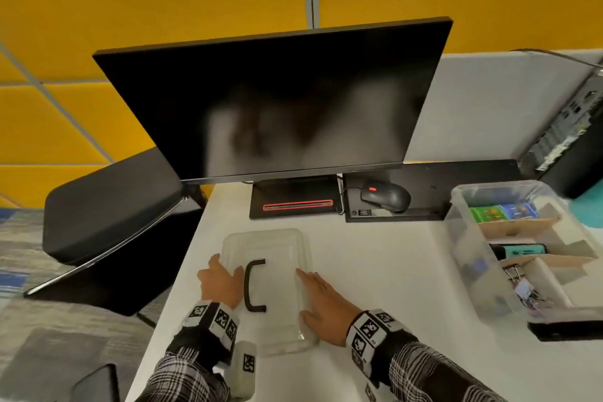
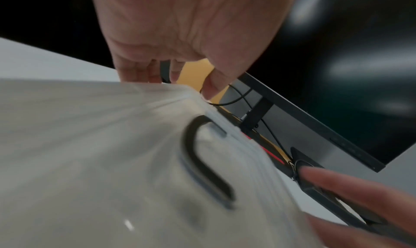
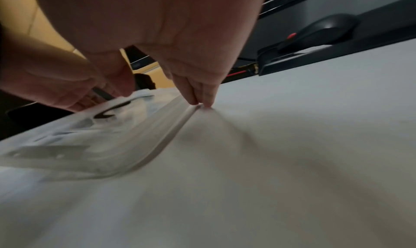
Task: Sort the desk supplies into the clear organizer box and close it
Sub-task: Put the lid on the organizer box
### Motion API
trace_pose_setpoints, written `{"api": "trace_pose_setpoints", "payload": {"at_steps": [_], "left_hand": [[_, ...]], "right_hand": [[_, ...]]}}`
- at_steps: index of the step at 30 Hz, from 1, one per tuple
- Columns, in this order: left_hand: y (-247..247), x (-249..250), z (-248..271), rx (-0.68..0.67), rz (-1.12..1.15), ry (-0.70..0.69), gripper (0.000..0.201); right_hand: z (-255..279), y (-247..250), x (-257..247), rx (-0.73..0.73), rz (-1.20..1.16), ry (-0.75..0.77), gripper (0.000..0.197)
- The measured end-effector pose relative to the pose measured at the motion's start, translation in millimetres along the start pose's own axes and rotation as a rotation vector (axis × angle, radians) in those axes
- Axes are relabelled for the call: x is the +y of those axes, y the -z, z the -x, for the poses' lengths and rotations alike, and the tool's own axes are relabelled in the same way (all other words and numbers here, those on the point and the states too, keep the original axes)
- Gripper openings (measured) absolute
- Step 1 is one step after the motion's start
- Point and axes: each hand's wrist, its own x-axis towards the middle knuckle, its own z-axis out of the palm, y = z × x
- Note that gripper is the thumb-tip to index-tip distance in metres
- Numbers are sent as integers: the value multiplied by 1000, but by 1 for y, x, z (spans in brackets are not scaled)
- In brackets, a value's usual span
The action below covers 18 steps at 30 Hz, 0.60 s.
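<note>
A clear plastic lid (image 1: pixel 277 258) with a black handle (image 1: pixel 253 285) lies flat on the white desk in front of me. My left hand (image 1: pixel 220 281) grips its left edge, fingers curled over the rim and thumb on top, as the left wrist view shows on the lid (image 2: pixel 112 145). My right hand (image 1: pixel 321 300) lies with straight fingers along the lid's right edge; its fingertips (image 3: pixel 198 98) touch the rim. The clear organizer box (image 1: pixel 456 238) stands open at the right with green and blue items (image 1: pixel 502 213), a teal highlighter (image 1: pixel 522 250) and binder clips (image 1: pixel 522 284) in cardboard compartments.
A dark monitor (image 1: pixel 277 101) on its stand rises just behind the lid. A black mouse (image 1: pixel 386 196) sits on a black pad behind the box. A computer tower (image 1: pixel 574 140) is at far right. A black chair (image 1: pixel 107 212) stands off the desk's left edge.
</note>
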Motion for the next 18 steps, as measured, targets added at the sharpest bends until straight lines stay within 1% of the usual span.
{"api": "trace_pose_setpoints", "payload": {"at_steps": [1, 3, 6, 8, 10, 12, 14, 16, 18], "left_hand": [[3, 2, -1, 14, 40, -4, 63], [7, 10, 1, 13, 132, -72, 64], [3, 34, 21, -1, 276, -228, 60], [-1, 62, 42, -14, 345, -346, 48], [-8, 96, 66, -72, 401, -473, 35], [-19, 129, 92, -154, 462, -590, 31], [-37, 159, 117, -246, 496, -686, 37], [-55, 185, 144, -326, 476, -779, 41], [-77, 210, 166, -360, 407, -852, 43]], "right_hand": [[5, 5, 1, 47, -82, 23, 76], [17, 15, 2, 163, -179, 71, 81], [40, 27, 3, 364, -195, 131, 78], [57, 39, 9, 551, -169, 153, 71], [76, 55, 23, 746, -127, 150, 63], [100, 74, 40, 888, -114, 120, 57], [131, 96, 56, 995, -113, 87, 56], [167, 119, 70, 1079, -107, 53, 58], [201, 141, 87, 1141, -68, 24, 59]]}}
